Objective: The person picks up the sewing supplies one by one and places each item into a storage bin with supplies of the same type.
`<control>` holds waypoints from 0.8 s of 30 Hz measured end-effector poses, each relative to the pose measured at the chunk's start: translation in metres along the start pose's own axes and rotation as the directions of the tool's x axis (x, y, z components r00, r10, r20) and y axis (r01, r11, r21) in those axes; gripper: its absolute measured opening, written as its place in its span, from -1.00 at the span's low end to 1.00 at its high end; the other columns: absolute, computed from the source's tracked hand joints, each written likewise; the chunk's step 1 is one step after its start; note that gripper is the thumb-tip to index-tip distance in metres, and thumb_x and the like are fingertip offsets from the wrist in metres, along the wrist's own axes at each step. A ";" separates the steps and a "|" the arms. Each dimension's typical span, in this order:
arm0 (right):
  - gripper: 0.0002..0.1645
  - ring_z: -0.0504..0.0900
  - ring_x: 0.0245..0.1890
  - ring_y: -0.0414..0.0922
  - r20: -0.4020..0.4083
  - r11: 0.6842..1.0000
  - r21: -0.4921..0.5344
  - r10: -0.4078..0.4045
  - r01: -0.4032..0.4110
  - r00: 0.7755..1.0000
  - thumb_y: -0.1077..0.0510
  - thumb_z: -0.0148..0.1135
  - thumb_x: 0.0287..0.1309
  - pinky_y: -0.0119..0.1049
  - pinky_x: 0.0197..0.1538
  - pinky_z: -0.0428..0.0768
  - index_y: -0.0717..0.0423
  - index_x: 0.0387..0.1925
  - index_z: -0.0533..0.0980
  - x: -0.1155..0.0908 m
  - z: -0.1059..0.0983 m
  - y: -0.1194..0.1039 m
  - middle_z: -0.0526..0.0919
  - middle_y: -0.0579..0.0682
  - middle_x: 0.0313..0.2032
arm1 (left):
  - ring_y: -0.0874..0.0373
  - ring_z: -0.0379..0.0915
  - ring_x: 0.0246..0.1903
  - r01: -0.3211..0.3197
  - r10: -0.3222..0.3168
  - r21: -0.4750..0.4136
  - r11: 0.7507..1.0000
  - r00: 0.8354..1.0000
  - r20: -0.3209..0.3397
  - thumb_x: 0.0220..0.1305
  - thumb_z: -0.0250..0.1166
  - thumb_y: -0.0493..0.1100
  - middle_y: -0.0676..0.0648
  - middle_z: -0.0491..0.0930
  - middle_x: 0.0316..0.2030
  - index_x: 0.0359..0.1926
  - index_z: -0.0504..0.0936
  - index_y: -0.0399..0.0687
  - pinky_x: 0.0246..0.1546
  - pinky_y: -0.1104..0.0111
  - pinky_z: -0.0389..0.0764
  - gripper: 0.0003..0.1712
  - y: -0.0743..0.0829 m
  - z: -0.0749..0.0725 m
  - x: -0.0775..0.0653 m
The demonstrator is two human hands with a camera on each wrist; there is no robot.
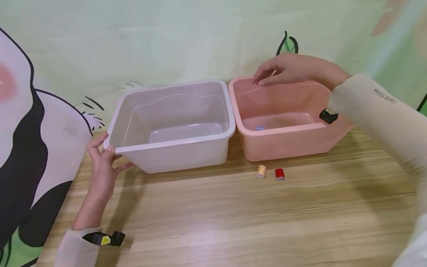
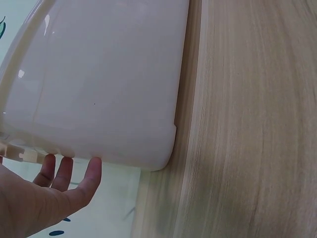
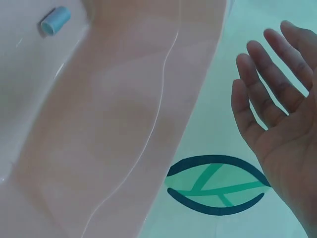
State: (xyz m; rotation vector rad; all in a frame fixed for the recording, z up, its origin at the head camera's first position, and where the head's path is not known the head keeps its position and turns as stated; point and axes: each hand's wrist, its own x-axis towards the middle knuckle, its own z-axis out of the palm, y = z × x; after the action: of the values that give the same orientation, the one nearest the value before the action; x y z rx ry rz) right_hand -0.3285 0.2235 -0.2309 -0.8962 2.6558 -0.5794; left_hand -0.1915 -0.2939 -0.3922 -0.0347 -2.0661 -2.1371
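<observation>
My left hand (image 1: 102, 170) holds the left front corner of a white plastic basin (image 1: 186, 155). Its upper fingers lie at the rim, while three fingertips touch the outer wall in the left wrist view. Over the back rim of a pink basin (image 1: 287, 142) hovers my right hand (image 1: 288, 68), fingers loosely bent with nothing in them. On the pink basin's floor lies a small light-blue thread spool (image 3: 56, 21). In front of that basin, a beige thread spool (image 1: 261, 171) and a red thread spool (image 1: 280, 174) sit on the table.
Both basins stand side by side at the back of the wood-grain table (image 1: 207, 215). Behind them hangs a pale green printed cloth (image 1: 180, 40), which continues down the left side with a large black-and-white figure.
</observation>
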 end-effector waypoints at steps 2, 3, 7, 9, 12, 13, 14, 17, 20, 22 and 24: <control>-0.57 0.56 0.20 -0.09 -0.032 1.000 -0.008 -0.008 0.007 0.999 -0.17 0.15 0.44 -0.08 0.30 0.48 -0.14 0.20 0.57 -0.002 0.001 -0.002 0.64 -0.07 0.18 | 0.10 0.46 -0.01 0.000 0.000 -0.004 1.000 1.000 -0.002 0.55 0.03 0.02 -0.02 0.33 0.29 0.35 -0.02 0.24 -0.19 0.24 0.77 -0.47 0.000 0.000 0.001; -0.58 0.58 0.18 -0.08 -0.047 1.000 -0.009 -0.012 0.011 0.999 -0.16 0.15 0.44 -0.08 0.28 0.50 -0.13 0.20 0.57 -0.003 0.002 -0.003 0.65 -0.06 0.17 | 0.10 0.46 -0.02 -0.001 0.001 -0.010 1.000 1.000 -0.003 0.55 0.03 0.02 -0.02 0.33 0.29 0.35 -0.02 0.23 -0.19 0.25 0.77 -0.48 0.001 0.000 0.001; -0.61 0.61 0.13 -0.09 -0.088 0.999 -0.033 -0.040 0.037 0.995 -0.11 0.15 0.46 -0.11 0.22 0.55 -0.07 0.18 0.59 -0.006 0.004 -0.004 0.67 -0.05 0.13 | 0.10 0.45 -0.03 -0.002 0.002 -0.020 1.000 1.000 -0.010 0.55 0.03 0.00 -0.02 0.33 0.28 0.34 0.00 0.24 -0.20 0.25 0.77 -0.49 0.001 0.000 0.002; -0.62 0.62 0.11 -0.11 -0.103 0.997 -0.050 -0.057 0.052 0.993 -0.08 0.15 0.46 -0.13 0.20 0.57 -0.06 0.16 0.59 -0.007 0.004 -0.005 0.68 -0.04 0.11 | 0.10 0.45 -0.03 0.001 -0.002 -0.029 1.000 1.000 -0.017 0.55 0.02 -0.01 -0.01 0.33 0.26 0.34 0.01 0.24 -0.21 0.26 0.77 -0.50 0.001 0.000 0.003; -0.64 0.62 0.08 -0.17 -0.122 0.995 -0.070 -0.076 0.067 0.990 -0.05 0.16 0.47 -0.19 0.19 0.58 -0.05 0.15 0.60 -0.009 0.005 -0.006 0.70 -0.07 0.07 | 0.11 0.44 -0.04 0.009 -0.010 -0.046 0.999 1.000 -0.024 0.55 0.01 -0.03 0.01 0.31 0.24 0.34 0.02 0.25 -0.21 0.27 0.77 -0.51 0.001 0.000 0.003; -0.65 0.62 0.07 -0.20 -0.128 0.995 -0.074 -0.078 0.069 0.989 -0.05 0.16 0.46 -0.20 0.18 0.59 -0.05 0.15 0.60 -0.010 0.006 -0.006 0.70 -0.08 0.06 | 0.11 0.44 -0.03 0.011 -0.012 -0.051 0.999 1.000 -0.026 0.55 0.00 -0.04 0.02 0.31 0.24 0.34 0.02 0.25 -0.21 0.27 0.77 -0.51 0.000 0.000 0.003; -0.65 0.62 0.06 -0.21 -0.133 0.995 -0.074 -0.077 0.068 0.988 -0.05 0.16 0.46 -0.21 0.18 0.59 -0.05 0.15 0.61 -0.011 0.006 -0.007 0.70 -0.09 0.06 | 0.11 0.44 -0.03 0.010 -0.012 -0.049 0.999 1.000 -0.023 0.55 0.00 -0.04 0.01 0.31 0.25 0.35 0.02 0.25 -0.21 0.26 0.77 -0.51 0.000 0.000 0.003; -0.68 0.63 0.02 -0.24 -0.160 0.994 -0.089 -0.081 0.068 0.984 -0.03 0.18 0.46 -0.31 0.14 0.60 -0.06 0.13 0.62 -0.015 0.009 -0.008 0.71 -0.12 0.02 | 0.11 0.45 -0.03 0.012 -0.012 -0.041 0.999 1.000 -0.017 0.56 0.00 -0.04 0.01 0.30 0.26 0.35 0.01 0.25 -0.20 0.26 0.77 -0.51 0.000 -0.001 0.003; -0.69 0.65 -0.01 -0.22 -0.200 0.992 -0.106 -0.082 0.062 0.976 0.00 0.20 0.44 -0.43 0.06 0.60 -0.04 0.10 0.64 -0.020 0.012 -0.010 0.73 -0.10 -0.01 | 0.11 0.44 -0.02 0.020 -0.020 -0.041 0.999 1.000 -0.016 0.57 0.00 -0.03 0.02 0.30 0.26 0.35 0.00 0.26 -0.20 0.25 0.77 -0.51 0.000 -0.002 0.003; -0.70 0.65 -0.03 -0.21 -0.229 0.992 -0.122 -0.068 0.040 0.971 -0.01 0.21 0.43 -0.45 0.03 0.61 -0.04 0.09 0.64 -0.024 0.014 -0.012 0.73 -0.10 -0.03 | 0.11 0.43 -0.02 0.029 -0.030 -0.049 0.998 0.999 -0.023 0.57 -0.01 -0.05 0.03 0.30 0.25 0.34 0.01 0.26 -0.21 0.26 0.77 -0.53 0.000 -0.002 0.003; -0.69 0.66 -0.02 -0.18 -0.254 0.992 -0.124 -0.046 0.014 0.966 -0.02 0.21 0.43 -0.37 0.05 0.63 -0.03 0.08 0.65 -0.028 0.014 -0.014 0.73 -0.07 -0.04 | 0.11 0.43 -0.03 0.029 -0.030 -0.052 0.998 0.999 -0.025 0.57 -0.01 -0.05 0.03 0.30 0.25 0.34 0.01 0.25 -0.21 0.26 0.77 -0.53 0.000 -0.003 0.002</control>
State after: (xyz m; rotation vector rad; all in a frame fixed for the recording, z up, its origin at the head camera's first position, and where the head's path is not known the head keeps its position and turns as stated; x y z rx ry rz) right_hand -0.2942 0.2267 -0.2335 -0.9546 2.9425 -0.5813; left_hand -0.1930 -0.2969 -0.3918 0.0163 -2.0096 -2.1961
